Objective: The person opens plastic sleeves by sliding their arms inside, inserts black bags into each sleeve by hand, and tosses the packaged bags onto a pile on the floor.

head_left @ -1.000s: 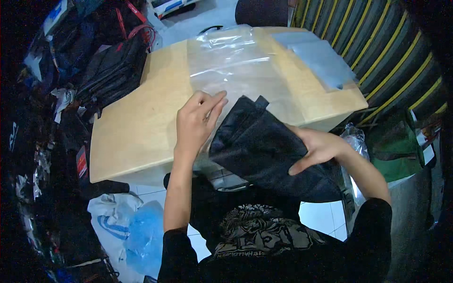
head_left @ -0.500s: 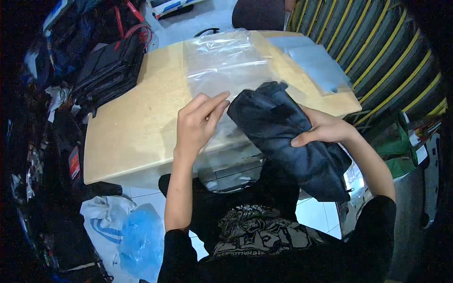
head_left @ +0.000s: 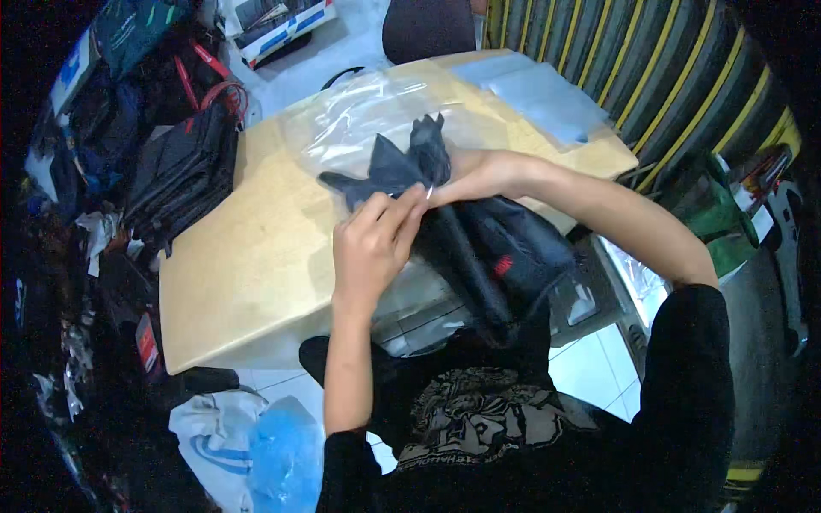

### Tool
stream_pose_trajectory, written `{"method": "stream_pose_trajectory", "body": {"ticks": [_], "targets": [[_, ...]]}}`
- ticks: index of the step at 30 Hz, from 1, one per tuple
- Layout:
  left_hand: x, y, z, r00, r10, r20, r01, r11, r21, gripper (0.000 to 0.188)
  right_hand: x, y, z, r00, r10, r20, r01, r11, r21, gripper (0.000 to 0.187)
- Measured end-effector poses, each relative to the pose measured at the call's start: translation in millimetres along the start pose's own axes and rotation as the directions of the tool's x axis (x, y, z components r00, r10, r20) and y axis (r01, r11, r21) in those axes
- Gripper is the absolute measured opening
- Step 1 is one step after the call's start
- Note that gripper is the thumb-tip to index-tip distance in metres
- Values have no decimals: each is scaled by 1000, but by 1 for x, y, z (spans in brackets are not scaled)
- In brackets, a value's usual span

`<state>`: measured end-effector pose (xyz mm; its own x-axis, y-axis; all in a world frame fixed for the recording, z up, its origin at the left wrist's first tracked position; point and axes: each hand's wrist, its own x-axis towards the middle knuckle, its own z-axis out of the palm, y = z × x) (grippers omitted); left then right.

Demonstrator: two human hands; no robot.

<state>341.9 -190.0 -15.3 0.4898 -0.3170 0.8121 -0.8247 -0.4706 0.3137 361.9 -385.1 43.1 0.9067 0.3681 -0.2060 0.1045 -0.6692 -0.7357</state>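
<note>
A soft black fabric bag (head_left: 505, 252) with a small red mark on its side hangs over the near edge of the table, its upper part bunched into folds. My right hand (head_left: 469, 175) is closed around these gathered folds. Against them, my left hand (head_left: 374, 242) has its thumb and fingers pinched together, meeting the right hand. A tiny white bit shows at the fingertips; what the left hand pinches is too small to make out. Beneath the bag's far end, a clear plastic bag (head_left: 342, 124) lies on the wooden table (head_left: 239, 265).
More translucent plastic bags (head_left: 547, 103) lie at the table's far right. A pile of black bags (head_left: 184, 171) stands beyond its left edge. White and blue plastic bags (head_left: 286, 453) are on the floor at lower left. A green bag (head_left: 714, 214) stands at right, near a yellow-striped shutter (head_left: 633, 51).
The black bag has swung round and its top is now gathered in folds. My right hand has moved left to those folds, and my left hand now meets it there.
</note>
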Motion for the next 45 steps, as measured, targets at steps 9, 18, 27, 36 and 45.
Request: {"method": "stream_pose_trajectory", "body": {"ticks": [9, 18, 27, 36, 45], "targets": [[-42, -29, -67, 897, -330, 294, 253, 929, 270, 13, -10, 41, 7, 977, 212, -25, -127, 673, 728, 27], [-78, -26, -23, 956, -278, 97, 241, 927, 287, 7, -72, 149, 36, 991, -133, -24, 50, 191, 980, 72], [-90, -27, -20, 975, -221, 14, 211, 949, 234, 20, -117, 79, 198, 977, 200, 69, -94, 119, 988, 28], [-37, 33, -59, 954, 51, 297, -77, 994, 75, 26, -74, 31, 137, 993, 84, -79, 97, -237, 967, 15], [-53, 100, -90, 900, 250, 358, -300, 950, 91, 31, 16, 28, 111, 988, 69, 139, -92, -462, 882, 28]]}}
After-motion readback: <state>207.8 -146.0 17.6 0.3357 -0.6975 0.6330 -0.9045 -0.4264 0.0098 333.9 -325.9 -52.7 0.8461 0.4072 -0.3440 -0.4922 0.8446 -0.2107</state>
